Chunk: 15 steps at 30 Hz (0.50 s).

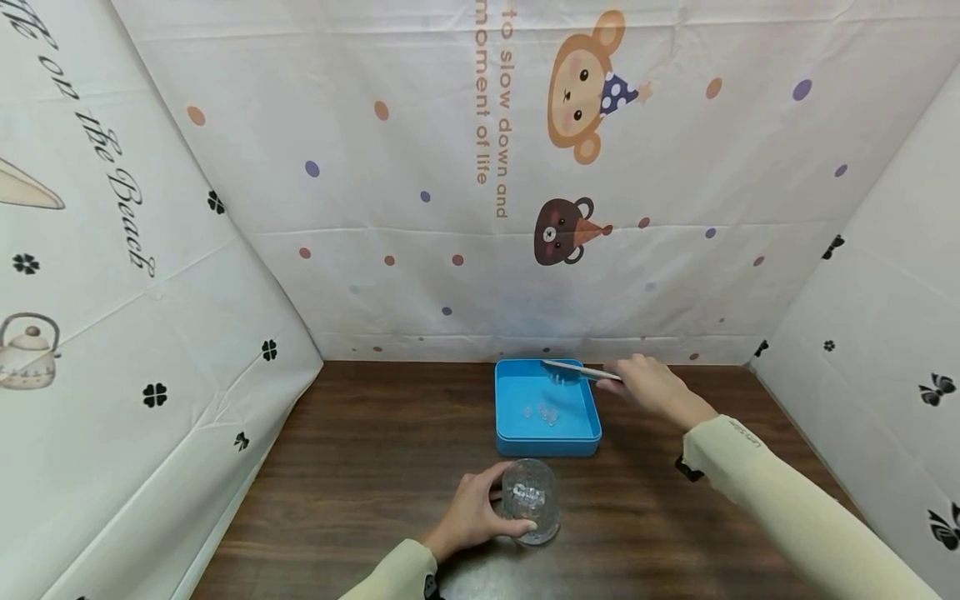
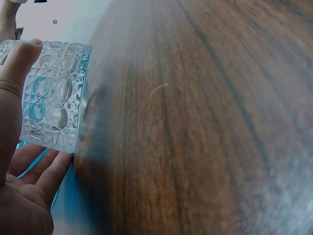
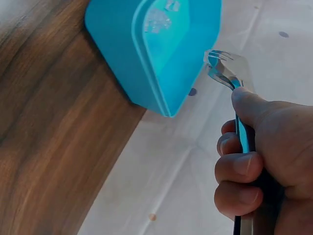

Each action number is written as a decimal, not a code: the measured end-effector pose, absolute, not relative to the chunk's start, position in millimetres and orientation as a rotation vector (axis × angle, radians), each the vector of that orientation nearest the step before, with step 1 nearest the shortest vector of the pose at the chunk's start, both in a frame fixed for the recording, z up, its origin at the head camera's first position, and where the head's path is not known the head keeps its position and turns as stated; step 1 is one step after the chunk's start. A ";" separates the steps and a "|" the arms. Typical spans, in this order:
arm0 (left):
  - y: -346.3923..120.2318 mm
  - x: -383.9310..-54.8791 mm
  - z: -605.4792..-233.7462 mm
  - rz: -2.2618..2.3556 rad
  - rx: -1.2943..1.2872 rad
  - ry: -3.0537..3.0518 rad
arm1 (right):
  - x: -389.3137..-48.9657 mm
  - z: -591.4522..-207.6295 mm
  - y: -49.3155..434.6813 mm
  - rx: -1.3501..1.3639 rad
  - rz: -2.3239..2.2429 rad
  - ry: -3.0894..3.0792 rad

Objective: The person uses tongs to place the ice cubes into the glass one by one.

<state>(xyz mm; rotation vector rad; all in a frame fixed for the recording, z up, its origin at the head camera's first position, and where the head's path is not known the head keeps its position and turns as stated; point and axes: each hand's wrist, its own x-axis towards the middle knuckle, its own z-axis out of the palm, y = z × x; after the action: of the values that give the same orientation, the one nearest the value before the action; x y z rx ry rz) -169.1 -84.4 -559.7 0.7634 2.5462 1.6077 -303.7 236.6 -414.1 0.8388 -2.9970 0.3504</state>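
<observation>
My left hand [image 1: 471,515] grips a clear cut-glass tumbler [image 1: 530,502] standing on the table, thumb on the near side and fingers on the far side. In the left wrist view the tumbler [image 2: 56,95] shows a raised square pattern. My right hand [image 1: 651,387] holds metal ice tongs [image 1: 581,369] by the handles, fingers curled round them. The claw tips of the tongs [image 3: 225,68] are over the back of a blue square tray [image 1: 547,447]. Whether they pinch a clear piece I cannot tell. Several clear ice-like pieces [image 1: 550,414] lie in the tray.
The dark wooden table [image 1: 360,467] reaches back to a white printed cloth [image 1: 420,183]. Cloth walls also stand at the left [image 1: 195,358] and right [image 1: 885,333]. The tray stands near the back edge, just beyond the tumbler.
</observation>
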 end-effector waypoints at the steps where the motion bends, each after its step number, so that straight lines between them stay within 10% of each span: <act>1: -84.3 -168.8 -559.9 1.603 0.767 2.550 | -302.3 -412.3 237.7 0.851 0.352 -2.982; 15: -84.8 -169.5 -561.2 1.633 0.786 2.516 | -291.1 -401.2 245.2 0.887 0.363 -2.887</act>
<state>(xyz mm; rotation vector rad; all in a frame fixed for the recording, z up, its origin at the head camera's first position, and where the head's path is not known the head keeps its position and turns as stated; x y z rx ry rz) -169.5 -84.8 -561.2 0.7860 2.5164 1.6328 -291.1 245.2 -401.2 0.8866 -2.8866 0.3626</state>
